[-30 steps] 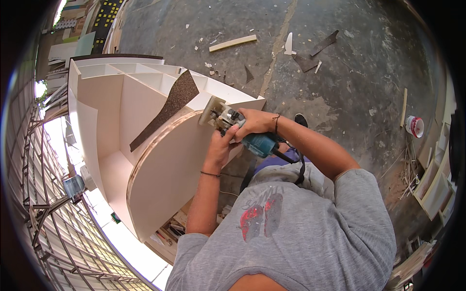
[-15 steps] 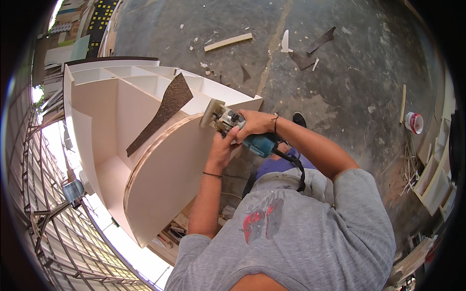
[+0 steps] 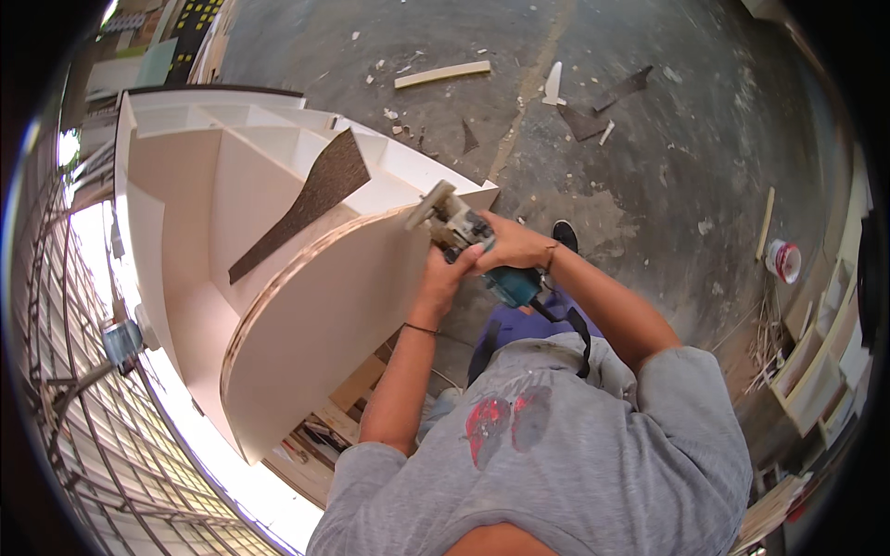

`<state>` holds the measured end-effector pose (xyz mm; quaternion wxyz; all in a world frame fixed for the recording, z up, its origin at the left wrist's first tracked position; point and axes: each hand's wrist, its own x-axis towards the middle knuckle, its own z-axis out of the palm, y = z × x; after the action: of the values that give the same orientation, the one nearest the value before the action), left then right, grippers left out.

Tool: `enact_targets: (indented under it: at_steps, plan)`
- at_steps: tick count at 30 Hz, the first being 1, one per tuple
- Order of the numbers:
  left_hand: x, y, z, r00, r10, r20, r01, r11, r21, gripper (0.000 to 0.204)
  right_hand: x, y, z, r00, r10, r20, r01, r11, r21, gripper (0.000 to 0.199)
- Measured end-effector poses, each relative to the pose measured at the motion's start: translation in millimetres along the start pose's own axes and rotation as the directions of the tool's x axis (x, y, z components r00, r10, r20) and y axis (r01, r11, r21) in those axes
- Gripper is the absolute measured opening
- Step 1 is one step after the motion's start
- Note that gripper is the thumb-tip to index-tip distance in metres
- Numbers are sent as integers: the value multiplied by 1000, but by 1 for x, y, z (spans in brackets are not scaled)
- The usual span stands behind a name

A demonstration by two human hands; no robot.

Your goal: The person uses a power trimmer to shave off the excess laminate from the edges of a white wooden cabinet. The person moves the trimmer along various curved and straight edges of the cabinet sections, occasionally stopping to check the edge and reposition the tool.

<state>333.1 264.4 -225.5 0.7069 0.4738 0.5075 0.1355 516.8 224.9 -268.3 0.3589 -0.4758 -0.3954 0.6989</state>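
Note:
Both my hands are wrapped round a trim router [image 3: 511, 286] with a blue-green body and a pale square base. My left hand [image 3: 449, 274] grips its front part from the near left side, while my right hand [image 3: 513, 245] closes over it from the right. The router's base is against or just off the right end of the curved edge of a white panel [image 3: 324, 329]; exact contact is unclear. That panel forms one side of a large white cabinet [image 3: 190, 190] with open compartments. A dark brown offcut of sheet [image 3: 315, 199] lies across the cabinet.
Across the concrete floor [image 3: 612, 195] are a pale wooden strip [image 3: 442, 74], brown scraps [image 3: 582, 122] and a white wedge-shaped piece [image 3: 553, 83]. Farther right stands a white and red bucket [image 3: 783, 261]. A black cord [image 3: 582, 329] hangs from the router by my body.
My two hands and the router have shifted right along the panel edge, and the router's base has tilted. The view has moved slightly too.

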Motion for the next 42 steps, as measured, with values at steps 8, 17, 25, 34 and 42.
enact_targets:
  at_steps: [8, 17, 25, 34, 42]
  plan:
    - [-35, -19, 43, 998, 65, -14, -65, 996, -55, 71, -56, -7, 1, 1000, 5, -23, -8, 986, -165, 98]
    - [-100, 49, -1, 858, 501, 110, -445, 621, 645, 74, -103, -47, 20, 989, 70, -133, -43, 979, 198, 59]
    - [-158, 148, -43, 429, 875, 225, -550, 56, 833, 42, -153, -65, 3, 930, -17, -368, 190, 878, 439, 50]
    - [-52, 164, -12, 774, 543, 326, -45, -466, 884, 36, -196, -51, 2, 861, -60, -504, 355, 782, 513, 55]
    - [-25, 104, -25, 875, 347, 337, 34, -739, 673, 31, -208, -38, -19, 860, -46, -509, 316, 829, 460, 54]
